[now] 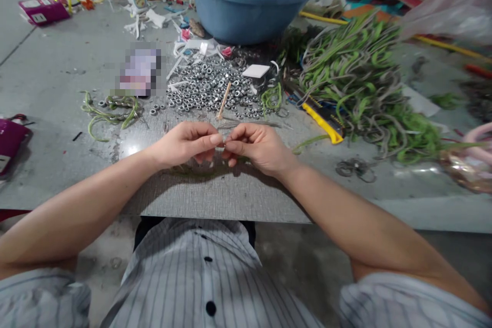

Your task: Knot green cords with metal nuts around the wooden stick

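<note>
Low over the tabletop [57, 77], our left hand [184, 142] and right hand [261, 147] meet, left grip pinching a small piece [220, 148], right grip pinching a green cord [307, 142], steel nuts [207, 87] heaped beyond.

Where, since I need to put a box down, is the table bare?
Bare: the grey table between the magenta box and the green loops; also the strip along the near edge. Crowded: nut pile, green strand heap, blue basin.

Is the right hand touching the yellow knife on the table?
Apart. The head view shows a strip of bare table between the right hand and the yellow knife, which lies farther to the right.
</note>
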The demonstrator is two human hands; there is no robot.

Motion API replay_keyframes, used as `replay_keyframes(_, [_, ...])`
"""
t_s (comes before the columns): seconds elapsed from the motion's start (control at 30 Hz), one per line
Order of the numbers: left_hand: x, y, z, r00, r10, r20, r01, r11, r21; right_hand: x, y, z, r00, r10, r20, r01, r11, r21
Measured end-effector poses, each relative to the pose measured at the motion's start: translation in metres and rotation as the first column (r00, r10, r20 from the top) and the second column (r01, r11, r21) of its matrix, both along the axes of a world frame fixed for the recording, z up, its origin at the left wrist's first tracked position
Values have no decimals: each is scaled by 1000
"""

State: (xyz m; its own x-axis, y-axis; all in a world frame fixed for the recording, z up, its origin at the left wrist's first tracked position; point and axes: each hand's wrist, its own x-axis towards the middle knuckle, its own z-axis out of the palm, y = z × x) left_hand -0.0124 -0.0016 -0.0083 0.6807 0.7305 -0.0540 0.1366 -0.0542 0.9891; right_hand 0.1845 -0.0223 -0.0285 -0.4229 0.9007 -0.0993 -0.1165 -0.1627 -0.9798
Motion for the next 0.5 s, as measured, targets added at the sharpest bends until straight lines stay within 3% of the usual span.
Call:
replay_keyframes(0.13, [-1, -1, 3, 996, -69, 58, 73, 994, -86, 1, 0, -1, 994, 35, -106, -39, 999, -36])
replay_keyframes(0.33, [0, -2, 0, 996, -70, 53, 75, 993, -95, 6, -1, -1, 966, 210, -151, -226, 970, -95])
replay_keyframes(0.5, [0, -2, 1, 992, -125, 35, 128, 985, -118, 8, -2, -2, 953, 256, -163, -272, 958, -87])
